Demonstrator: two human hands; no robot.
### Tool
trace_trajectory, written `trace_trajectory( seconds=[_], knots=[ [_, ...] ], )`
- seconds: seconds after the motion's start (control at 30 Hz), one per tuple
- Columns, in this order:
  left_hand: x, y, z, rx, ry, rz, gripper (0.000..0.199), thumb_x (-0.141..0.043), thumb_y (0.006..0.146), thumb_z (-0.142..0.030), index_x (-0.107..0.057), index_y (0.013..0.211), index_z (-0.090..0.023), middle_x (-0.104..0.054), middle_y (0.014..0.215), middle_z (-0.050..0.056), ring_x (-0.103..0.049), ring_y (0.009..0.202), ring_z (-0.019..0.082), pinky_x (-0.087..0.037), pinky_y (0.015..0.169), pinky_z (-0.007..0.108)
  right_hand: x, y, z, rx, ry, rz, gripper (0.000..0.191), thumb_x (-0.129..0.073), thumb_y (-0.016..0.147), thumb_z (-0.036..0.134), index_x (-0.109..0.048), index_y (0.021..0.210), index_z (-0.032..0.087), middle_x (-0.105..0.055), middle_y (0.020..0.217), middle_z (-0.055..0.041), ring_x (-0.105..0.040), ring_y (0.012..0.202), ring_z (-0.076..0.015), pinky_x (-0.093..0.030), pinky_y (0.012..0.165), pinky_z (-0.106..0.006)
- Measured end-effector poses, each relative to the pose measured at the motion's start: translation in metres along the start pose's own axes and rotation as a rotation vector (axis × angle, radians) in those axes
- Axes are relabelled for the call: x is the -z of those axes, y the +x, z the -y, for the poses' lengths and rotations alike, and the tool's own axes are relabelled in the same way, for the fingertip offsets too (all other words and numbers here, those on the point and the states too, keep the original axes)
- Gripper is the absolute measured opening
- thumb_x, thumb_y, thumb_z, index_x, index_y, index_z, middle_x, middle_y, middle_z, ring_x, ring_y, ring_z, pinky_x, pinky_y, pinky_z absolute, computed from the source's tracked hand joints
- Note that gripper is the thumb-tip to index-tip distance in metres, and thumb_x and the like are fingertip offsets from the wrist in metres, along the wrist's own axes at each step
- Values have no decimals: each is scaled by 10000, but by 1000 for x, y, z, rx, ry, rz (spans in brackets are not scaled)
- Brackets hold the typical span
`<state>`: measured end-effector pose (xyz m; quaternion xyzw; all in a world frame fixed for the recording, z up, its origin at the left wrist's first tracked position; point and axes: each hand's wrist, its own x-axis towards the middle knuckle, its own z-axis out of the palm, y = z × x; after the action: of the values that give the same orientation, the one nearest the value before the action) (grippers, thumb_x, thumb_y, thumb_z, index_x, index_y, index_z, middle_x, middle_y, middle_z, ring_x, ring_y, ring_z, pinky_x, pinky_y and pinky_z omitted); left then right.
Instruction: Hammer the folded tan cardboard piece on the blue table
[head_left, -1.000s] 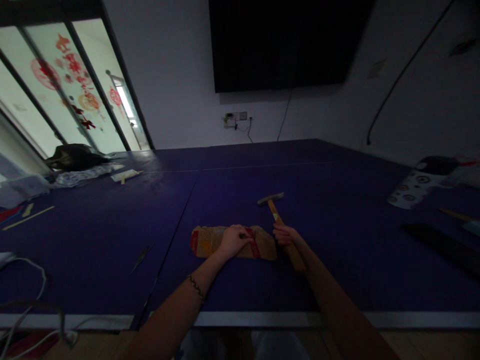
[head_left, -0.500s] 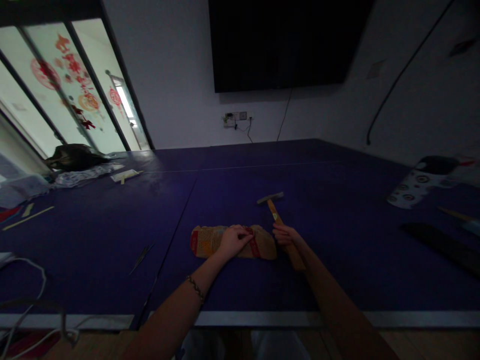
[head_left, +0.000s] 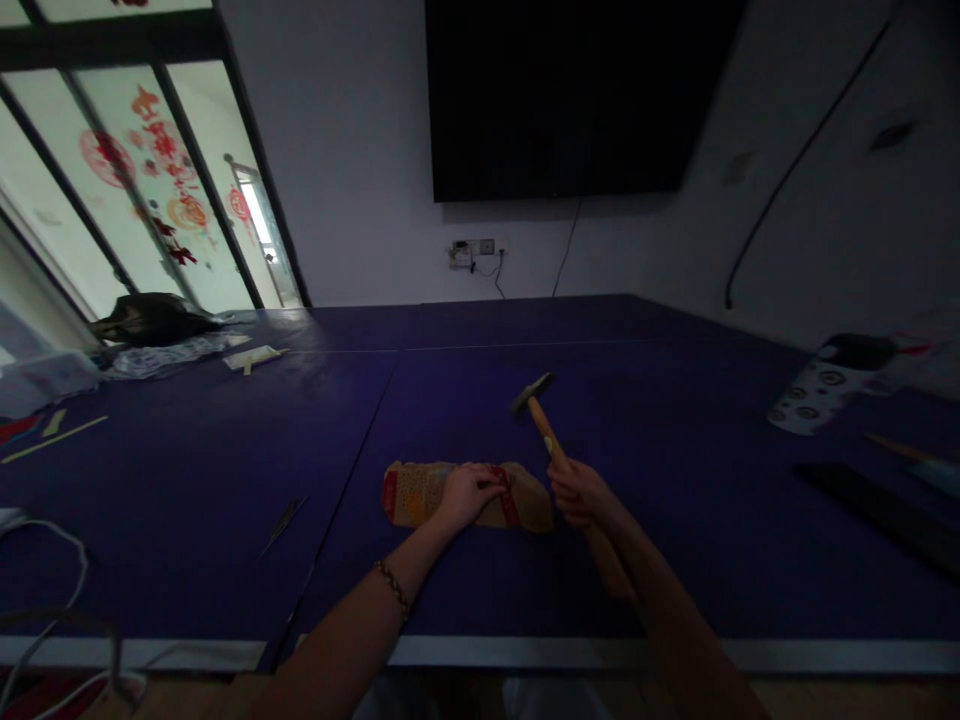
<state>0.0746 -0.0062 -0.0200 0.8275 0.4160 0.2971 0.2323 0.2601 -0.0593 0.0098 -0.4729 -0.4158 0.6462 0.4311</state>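
A brown insole-shaped piece (head_left: 529,497) with red bands, a dotted patch and an orange mark lies flat on the purple table. Over its middle rests my left hand (head_left: 466,495), thumb and fingertips pinched together beside a red band. Whatever is between those fingertips is too small or hidden to make out. My right hand (head_left: 579,492) is wrapped around the wooden handle of a hammer (head_left: 545,428), just right of the piece. The hammer's metal head is raised and tilted, beyond the piece's far edge and apart from it.
Thin pointed tools (head_left: 285,522) lie on the purple table (head_left: 225,440) to the left. A patterned cylindrical container (head_left: 817,395) and a long black object (head_left: 877,510) are at right. White cables (head_left: 79,560) curl at the left front edge; a dark bag (head_left: 154,318) sits far left.
The hammer has been lifted, and its head has tilted, with my right hand still around the handle. My left hand stays pinched over the brown piece. The view has shifted slightly upward.
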Motion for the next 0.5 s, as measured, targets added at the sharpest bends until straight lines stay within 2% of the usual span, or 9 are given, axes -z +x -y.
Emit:
trace_trajectory(
  seconds=[0.07,0.13,0.23,0.33,0.43,0.5],
  knots=[
    [0,0,-1,13,4,8,105,-622,697,-276,-684,703,-191,-673,772,15,-578,776,151,-413,731,247,-20,-35,2,11,-15,-42,376,-597,624,443,-333,779,224,-282,400,147,-228,240,-31,-213,234,-132],
    [1,1,-1,19,2,18,112,-614,704,-281,-683,700,-193,-672,770,12,-580,775,150,-414,729,242,-41,-67,3,13,-72,-140,401,-594,612,457,-357,828,216,-268,399,148,-228,245,-29,-225,228,-135],
    [0,1,0,15,5,19,109,-613,705,-280,-683,706,-196,-673,772,10,-581,780,152,-412,734,243,-66,-98,4,-34,-138,-176,394,-564,601,475,-369,804,199,-272,389,141,-211,254,-21,-219,231,-136],
    [-1,1,1,8,18,5,116,-613,705,-287,-684,717,-196,-675,782,14,-582,783,157,-411,750,255,-79,-107,1,-26,-241,-205,359,-528,610,465,-383,788,189,-259,362,137,-221,251,-32,-212,237,-147],
    [-2,1,2,2,16,-3,119,-612,706,-286,-686,722,-195,-679,799,16,-585,794,157,-412,762,257,-84,-103,-6,58,-278,-214,293,-494,625,419,-392,769,185,-272,375,127,-234,250,-31,-178,254,-147],
    [-2,1,2,11,10,-7,122,-617,702,-281,-687,735,-187,-681,812,21,-590,793,157,-418,749,252,-86,-99,-11,46,-274,-224,270,-480,607,403,-388,740,187,-277,381,123,-228,257,-27,-175,262,-151]
  ],
)
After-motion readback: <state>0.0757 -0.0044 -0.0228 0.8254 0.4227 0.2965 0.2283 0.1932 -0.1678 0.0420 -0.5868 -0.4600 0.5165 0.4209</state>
